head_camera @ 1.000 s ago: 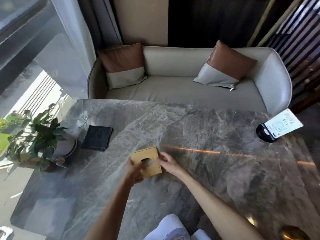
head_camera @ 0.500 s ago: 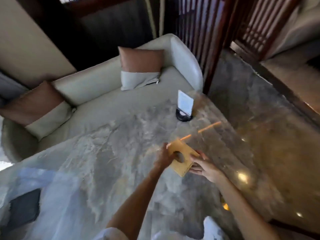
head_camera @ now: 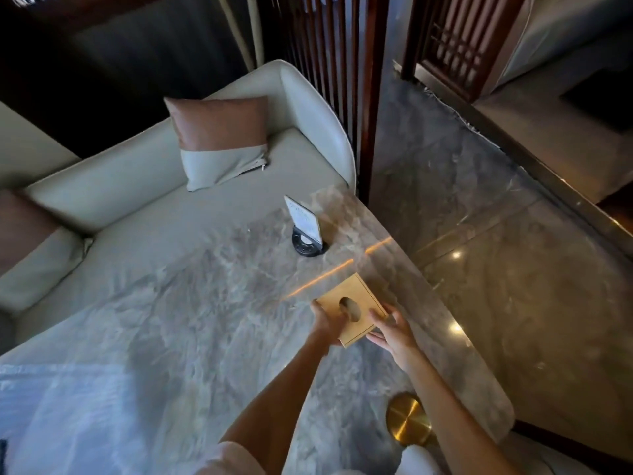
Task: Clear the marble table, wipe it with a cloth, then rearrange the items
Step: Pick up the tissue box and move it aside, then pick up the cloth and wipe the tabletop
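Hole-up box [head_camera: 352, 308], tilted between hands [head_camera: 363, 329]

Tan box [head_camera: 352, 308] — grey-veined marble table [head_camera: 191, 303].

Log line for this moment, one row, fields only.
phase: rearranging | held: tan box | left hand: gripping near side | right hand: steadying right edge | nearby: card stand, upright | surface: marble table
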Available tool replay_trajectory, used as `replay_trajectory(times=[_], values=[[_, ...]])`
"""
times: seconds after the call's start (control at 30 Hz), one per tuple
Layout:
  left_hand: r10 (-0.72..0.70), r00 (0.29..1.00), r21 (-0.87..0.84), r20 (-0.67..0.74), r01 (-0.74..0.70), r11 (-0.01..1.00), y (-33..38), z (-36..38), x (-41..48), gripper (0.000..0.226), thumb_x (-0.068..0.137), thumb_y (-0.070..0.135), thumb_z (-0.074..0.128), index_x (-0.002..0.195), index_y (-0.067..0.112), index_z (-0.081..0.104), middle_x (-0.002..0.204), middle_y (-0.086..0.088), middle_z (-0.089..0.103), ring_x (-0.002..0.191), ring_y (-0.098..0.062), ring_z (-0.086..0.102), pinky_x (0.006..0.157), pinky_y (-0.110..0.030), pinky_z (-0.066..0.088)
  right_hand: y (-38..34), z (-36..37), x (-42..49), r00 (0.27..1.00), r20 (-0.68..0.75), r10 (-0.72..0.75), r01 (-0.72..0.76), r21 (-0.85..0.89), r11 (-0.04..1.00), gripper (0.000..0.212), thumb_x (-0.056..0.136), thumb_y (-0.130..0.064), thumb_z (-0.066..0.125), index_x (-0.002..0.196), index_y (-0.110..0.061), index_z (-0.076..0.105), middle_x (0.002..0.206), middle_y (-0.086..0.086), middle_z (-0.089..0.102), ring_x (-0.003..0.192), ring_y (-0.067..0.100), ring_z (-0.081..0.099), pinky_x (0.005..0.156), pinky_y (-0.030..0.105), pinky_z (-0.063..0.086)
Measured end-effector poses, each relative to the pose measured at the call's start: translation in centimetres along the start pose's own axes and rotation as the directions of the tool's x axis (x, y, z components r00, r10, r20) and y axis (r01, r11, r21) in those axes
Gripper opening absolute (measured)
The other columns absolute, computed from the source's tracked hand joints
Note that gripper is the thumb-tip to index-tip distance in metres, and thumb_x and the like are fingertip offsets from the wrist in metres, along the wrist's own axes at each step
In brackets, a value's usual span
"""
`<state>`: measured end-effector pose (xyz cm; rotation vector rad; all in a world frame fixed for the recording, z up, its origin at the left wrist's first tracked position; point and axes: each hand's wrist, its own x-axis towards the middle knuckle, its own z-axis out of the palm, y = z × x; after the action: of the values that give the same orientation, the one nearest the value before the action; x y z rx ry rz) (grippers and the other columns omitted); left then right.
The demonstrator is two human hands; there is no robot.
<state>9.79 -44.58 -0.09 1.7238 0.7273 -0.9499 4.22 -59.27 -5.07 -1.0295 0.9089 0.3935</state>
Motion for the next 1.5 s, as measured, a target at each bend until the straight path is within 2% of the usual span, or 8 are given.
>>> replay_trajectory(times=[0.17,0.3,0.4,0.53,0.6,0.77,1.1,1.5], values=[[0.059,0.997,-0.045,0.042,-0.057,0.997,-0.5,-0.1,0.3,0.061,0.092,0.025,0.053,0.137,0.019,0.012,0.122,-0.013,0.044,0.097,-0.024,0.054,0.076,-0.048,0.057,0.5,-0.2,0.4,0.999,-0.006,0.045,-0.045,-0.03,0.999,0.058,0.085,-0.022,0.073,0.136,-0.016,0.046,0.134,0.014,0.056,0.12,0.034,0.059,0.089,0.039,0.056],[0.076,0.993,0.023,0.094,-0.078,0.997,-1.9,-2.3,1.1,0.086,0.091,0.027,0.061,0.148,0.026,-0.003,0.138,-0.016,0.046,0.117,-0.034,0.056,0.071,-0.05,0.058,0.0,0.8,-0.8,0.994,-0.107,-0.013,-0.017,-0.273,0.962,0.059,0.091,-0.032,0.065,0.143,-0.02,0.041,0.146,0.015,0.045,0.133,0.034,0.047,0.105,0.048,0.047],[0.237,0.971,0.218,0.031,-0.238,0.947,-3.0,-4.9,0.6,0.064,0.094,0.035,0.055,0.147,0.017,0.024,0.141,-0.017,0.048,0.123,-0.035,0.053,0.088,-0.049,0.053,0.0,2.3,-2.5,0.919,-0.142,-0.368,0.156,-0.727,0.668,0.06,0.095,-0.043,0.055,0.147,-0.02,0.037,0.157,0.015,0.026,0.144,0.033,0.03,0.114,0.05,0.033],[0.402,0.907,0.451,-0.125,-0.309,0.837,-7.4,-11.1,-0.9,0.047,0.097,0.035,0.046,0.138,0.013,0.045,0.14,-0.011,0.053,0.128,-0.028,0.051,0.108,-0.039,0.04,1.2,6.3,-5.2,0.753,0.187,-0.631,0.451,-0.844,0.289,0.061,0.09,-0.053,0.043,0.131,-0.01,0.058,0.136,0.017,0.051,0.13,0.036,0.045,0.108,0.044,0.037],[0.398,0.905,0.548,-0.152,-0.258,0.796,-10.4,-14.9,-2.6,0.047,0.097,0.039,0.042,0.138,0.017,0.045,0.141,-0.01,0.052,0.129,-0.028,0.05,0.108,-0.039,0.04,3.1,8.7,-5.6,0.702,0.371,-0.608,0.489,-0.872,0.032,0.066,0.086,-0.058,0.038,0.126,-0.012,0.063,0.128,0.019,0.056,0.124,0.045,0.048,0.105,0.048,0.038],[0.363,0.904,0.734,-0.227,-0.086,0.673,-18.6,-23.7,-8.4,0.051,0.096,0.049,0.033,0.141,0.026,0.038,0.148,-0.002,0.043,0.138,-0.024,0.037,0.114,-0.055,0.018,9.7,15.2,-9.5,0.865,0.448,-0.227,0.375,-0.877,-0.301,0.081,0.08,-0.076,0.023,0.151,-0.037,0.025,0.163,0.01,0.015,0.151,0.032,0.006,0.119,0.051,0.008],[0.232,0.924,0.725,-0.304,0.066,0.686,-35.2,-36.4,-13.5,0.057,0.094,0.056,0.028,0.146,0.033,0.03,0.156,0.001,0.028,0.146,-0.03,0.019,0.112,-0.067,-0.001,21.8,23.5,-18.7,0.878,0.458,-0.137,0.396,-0.859,-0.325,0.068,0.092,-0.066,0.037,0.153,-0.041,0.017,0.165,0.004,0.009,0.152,0.029,-0.002,0.119,0.055,-0.001],[0.22,0.863,0.544,-0.454,0.073,0.836,-40.0,-43.6,-15.6,0.05,0.097,0.046,0.031,0.139,0.022,0.043,0.139,-0.009,0.054,0.127,-0.03,0.05,0.109,-0.046,0.031,25.2,32.9,-18.2,0.823,0.566,-0.038,0.505,-0.761,-0.407,0.063,0.096,-0.058,0.039,0.152,-0.03,0.028,0.161,-0.004,0.023,0.15,0.023,0.013,0.119,0.047,0.011]])
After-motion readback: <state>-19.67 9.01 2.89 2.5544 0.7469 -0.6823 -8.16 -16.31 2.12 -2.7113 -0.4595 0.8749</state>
